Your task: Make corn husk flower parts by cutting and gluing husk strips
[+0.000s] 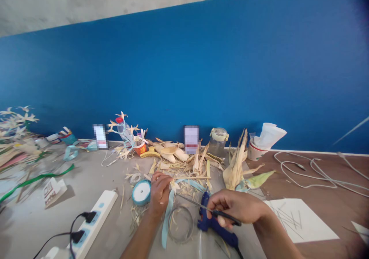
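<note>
My left hand (159,193) is closed in a pinch on a light blue ribbon (168,213) beside its white-and-blue spool (141,192). The ribbon runs from the fingers down toward the near edge. My right hand (235,207) is wrapped round black-handled scissors (201,205), whose blades point left toward the ribbon at my left fingers. Under the right hand lies a blue glue gun (215,226). A coil of thin wire (180,224) rests between my two forearms. Dried corn husks (184,163) are strewn just beyond the hands.
A white power strip (92,220) with two black plugs lies at the near left. A green ribbon (37,178), husk flowers (17,117), a jar (218,140), a cup with tissue (259,145), white cables (317,172) and white paper (300,218) surround the spot. A blue partition (201,78) backs the table.
</note>
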A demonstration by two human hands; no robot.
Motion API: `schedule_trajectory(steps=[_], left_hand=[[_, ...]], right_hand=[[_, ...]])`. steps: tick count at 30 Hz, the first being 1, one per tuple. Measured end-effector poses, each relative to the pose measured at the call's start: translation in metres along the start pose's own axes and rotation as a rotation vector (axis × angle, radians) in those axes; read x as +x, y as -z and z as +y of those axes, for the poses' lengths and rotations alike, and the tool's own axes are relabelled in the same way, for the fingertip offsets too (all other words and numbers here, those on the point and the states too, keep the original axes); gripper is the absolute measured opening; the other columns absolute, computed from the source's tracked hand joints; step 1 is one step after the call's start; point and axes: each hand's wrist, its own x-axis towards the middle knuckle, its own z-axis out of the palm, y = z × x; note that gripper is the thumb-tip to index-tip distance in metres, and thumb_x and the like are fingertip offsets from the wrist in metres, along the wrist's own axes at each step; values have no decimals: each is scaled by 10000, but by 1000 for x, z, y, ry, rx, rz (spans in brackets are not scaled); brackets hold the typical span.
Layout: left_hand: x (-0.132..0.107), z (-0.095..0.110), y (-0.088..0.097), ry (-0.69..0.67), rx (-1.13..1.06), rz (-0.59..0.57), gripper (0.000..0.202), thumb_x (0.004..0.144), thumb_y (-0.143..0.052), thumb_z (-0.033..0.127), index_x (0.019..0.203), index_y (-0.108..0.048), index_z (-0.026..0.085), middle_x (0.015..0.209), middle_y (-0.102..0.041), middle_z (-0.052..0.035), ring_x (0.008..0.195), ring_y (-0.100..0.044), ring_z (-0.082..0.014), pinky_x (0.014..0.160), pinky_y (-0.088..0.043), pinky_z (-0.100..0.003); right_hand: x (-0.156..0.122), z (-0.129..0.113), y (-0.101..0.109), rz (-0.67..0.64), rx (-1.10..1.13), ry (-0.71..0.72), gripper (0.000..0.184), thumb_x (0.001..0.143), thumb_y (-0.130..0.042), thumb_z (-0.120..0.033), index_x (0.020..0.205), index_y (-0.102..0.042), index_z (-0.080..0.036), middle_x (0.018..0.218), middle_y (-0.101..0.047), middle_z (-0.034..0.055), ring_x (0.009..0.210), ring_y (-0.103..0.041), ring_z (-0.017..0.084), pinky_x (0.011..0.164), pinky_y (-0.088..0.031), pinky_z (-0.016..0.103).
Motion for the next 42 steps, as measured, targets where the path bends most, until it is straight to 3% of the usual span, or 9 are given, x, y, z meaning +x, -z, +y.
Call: schedule_trajectory(steps=[7,11,14,17,20,27,31,38,42], left_hand=[[-2,-4,-4,54,-119,-13,222,831,-465,109,866,-660,211,797,-663,-45,839,-562,-209,837,-446,-434],[-2,0,-7,360,-324,-112,213,853,-479,249,715,-626,184,742,-601,-46,787,-551,-198,738,-460,-354],[-2,6,-6,626,-505,-197,286,865,-494,403,729,-614,181,672,-537,-13,679,-517,-166,665,-440,-306],[-1,8,-3,767,-674,-230,334,848,-519,488,773,-618,179,638,-497,8,644,-482,-148,638,-421,-290],[-2,6,-4,834,-808,-183,346,797,-583,525,830,-624,182,632,-487,19,613,-455,-134,605,-413,-283],[-10,-1,-10,918,-890,-144,293,774,-630,482,779,-607,190,663,-529,1,643,-500,-142,639,-432,-294],[-11,-3,-11,941,-803,-120,317,730,-660,495,758,-620,182,653,-556,6,620,-505,-137,621,-436,-287],[-4,-1,-7,827,-601,-119,264,745,-627,452,802,-621,194,707,-585,-2,663,-538,-163,640,-466,-308],[0,1,-4,636,-518,-122,257,785,-589,415,638,-577,204,729,-575,-23,724,-552,-187,703,-487,-343]], right_hand=[[-13,5,13,178,101,191,545,688,-673,-594,928,-596,-111,524,-516,-41,469,-400,70,464,-275,202],[-5,-1,7,207,52,142,463,719,-665,-537,925,-582,-130,535,-513,-53,479,-390,66,477,-289,200],[2,-6,1,207,22,95,391,729,-656,-493,888,-579,-144,525,-512,-60,459,-377,60,470,-283,201],[7,-8,-3,210,6,83,350,736,-649,-458,884,-581,-148,522,-512,-60,457,-383,63,470,-287,201],[8,-9,-6,209,5,87,354,729,-655,-449,895,-575,-147,528,-511,-60,465,-392,67,469,-289,197],[14,-8,-11,245,-7,106,251,770,-604,-380,880,-565,-159,521,-504,-67,456,-366,60,464,-283,187],[15,-10,-13,231,-41,86,203,769,-608,-336,866,-578,-160,525,-510,-61,462,-399,68,464,-297,186],[9,-14,-12,170,-146,37,222,793,-572,-323,912,-608,-138,541,-532,-44,466,-438,78,458,-314,182],[9,-13,-12,185,-155,43,251,803,-582,-365,904,-615,-138,540,-531,-41,470,-437,80,474,-331,185]])
